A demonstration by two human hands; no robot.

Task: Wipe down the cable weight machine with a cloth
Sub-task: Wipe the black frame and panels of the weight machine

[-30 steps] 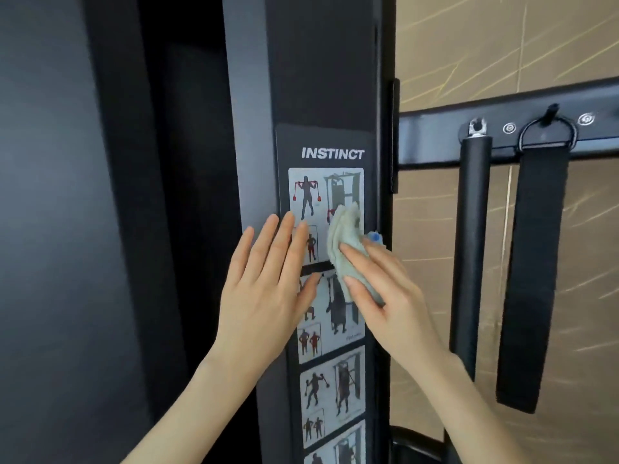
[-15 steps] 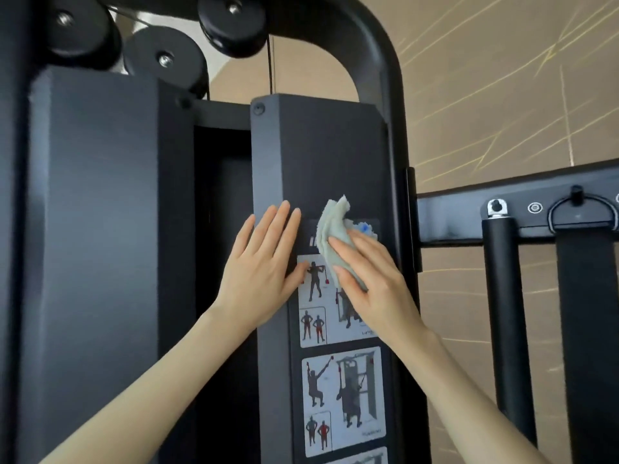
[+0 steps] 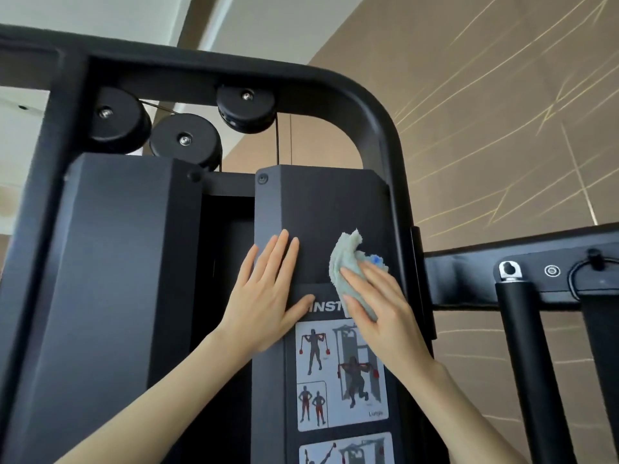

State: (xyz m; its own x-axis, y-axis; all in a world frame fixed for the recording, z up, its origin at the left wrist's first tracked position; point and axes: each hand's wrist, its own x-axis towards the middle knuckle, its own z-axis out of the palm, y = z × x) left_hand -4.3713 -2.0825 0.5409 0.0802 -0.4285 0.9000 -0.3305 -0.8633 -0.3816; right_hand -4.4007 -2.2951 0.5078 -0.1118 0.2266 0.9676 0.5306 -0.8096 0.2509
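The black cable weight machine fills the view; its right shroud panel carries a label with exercise pictures. My right hand presses a pale green cloth flat against the panel just above the label, fingers straight over the cloth. My left hand rests flat on the panel's left edge, fingers straight, thumb touching the label's top. The cloth's upper corner sticks up free of my fingers.
Three black pulleys and a thin cable sit under the curved top frame. A left shroud panel stands beside a dark gap. At right, a crossbar holds a hanging black bar handle and a strap.
Both hands and the cloth have moved up the panel, from over the exercise pictures to the bare surface above the label. My view has tilted up, showing the pulleys and top frame.
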